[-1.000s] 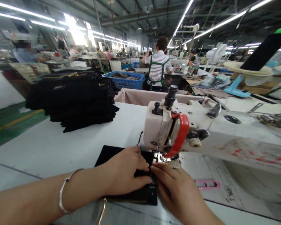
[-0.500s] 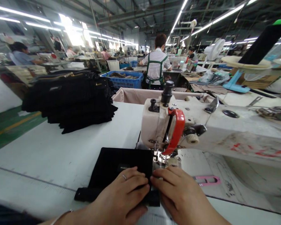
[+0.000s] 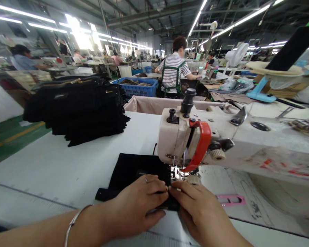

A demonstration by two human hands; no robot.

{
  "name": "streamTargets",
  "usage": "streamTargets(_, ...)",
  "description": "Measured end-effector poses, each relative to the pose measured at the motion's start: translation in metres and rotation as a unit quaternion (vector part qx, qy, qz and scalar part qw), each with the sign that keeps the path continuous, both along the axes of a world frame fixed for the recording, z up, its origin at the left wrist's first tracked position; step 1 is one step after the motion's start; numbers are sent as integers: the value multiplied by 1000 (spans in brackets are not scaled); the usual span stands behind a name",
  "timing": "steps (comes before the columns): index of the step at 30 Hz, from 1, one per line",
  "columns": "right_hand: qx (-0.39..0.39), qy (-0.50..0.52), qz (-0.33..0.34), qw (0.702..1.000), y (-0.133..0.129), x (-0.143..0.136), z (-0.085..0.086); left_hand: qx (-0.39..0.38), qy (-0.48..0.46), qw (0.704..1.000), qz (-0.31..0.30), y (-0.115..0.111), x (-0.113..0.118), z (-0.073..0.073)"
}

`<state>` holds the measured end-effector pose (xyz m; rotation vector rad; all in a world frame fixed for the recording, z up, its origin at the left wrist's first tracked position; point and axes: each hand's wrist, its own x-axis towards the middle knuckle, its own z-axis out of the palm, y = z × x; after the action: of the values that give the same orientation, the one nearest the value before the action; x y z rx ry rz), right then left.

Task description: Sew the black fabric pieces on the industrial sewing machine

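Head view: my left hand point(image 3: 139, 202) lies flat on the black cloth point(image 3: 134, 169), fingers spread and pressing down, with a ring on one finger and a bangle point(image 3: 73, 223) on the wrist. My right hand point(image 3: 195, 211) meets it from the other side, fingertips pinching the cloth's near right edge. So neither grip is closed around anything; both are flat, pressing holds on the cloth. The cloth sits near the front edge of the surface point(image 3: 54, 164), its right edge under the foot point(image 3: 179, 173) of the machine point(image 3: 185, 137). A small label point(image 3: 142, 173) shows on it, just beyond my left fingers.

As I judge it, doing this well means keeping the folded edge square to the foot, feeding it evenly with my left palm, and steering only lightly with my right fingertips. Those fingertips are just beside the needle, so I should keep them short of the foot and behind the red guard point(image 3: 199, 145).

A stack of black pieces point(image 3: 79, 106) sits toward the far left of the surface, well apart. A pink tool point(image 3: 230, 200) lies to my right. A person in a striped top point(image 3: 173, 70) works beyond.
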<state>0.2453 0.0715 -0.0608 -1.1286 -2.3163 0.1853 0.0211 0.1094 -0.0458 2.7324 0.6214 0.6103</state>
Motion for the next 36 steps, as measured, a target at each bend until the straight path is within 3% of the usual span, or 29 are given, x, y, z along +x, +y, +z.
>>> streamTargets(11, -67, -73, -59, 993, 8, -1, -9, 15, 13, 998, -60, 55, 5, -5)
streamTargets(16, -74, -57, -70, 993, 8, -2, -7, 38, 54, 997, -48, 63, 6, -4)
streamTargets(20, -23, -14, -84, 996, 8, 5, -5, 82, 51, 995, -35, 66, -1, -3)
streamTargets(24, 28, -27, -187, 982, 12, 13, -2, 28, 5, 998, -52, 77, -12, -2)
streamTargets(26, 29, -65, -203, 977, 15, 15, -1, -17, -26, 998, -63, 82, -15, -4)
streamTargets(30, 25, -80, -178, 981, 15, 12, -1, -42, -49, 997, -52, 76, -9, -9)
streamTargets(36, 28, 35, -45, 998, 13, 0, -10, -14, -24, 1000, 7, 50, 9, -13)
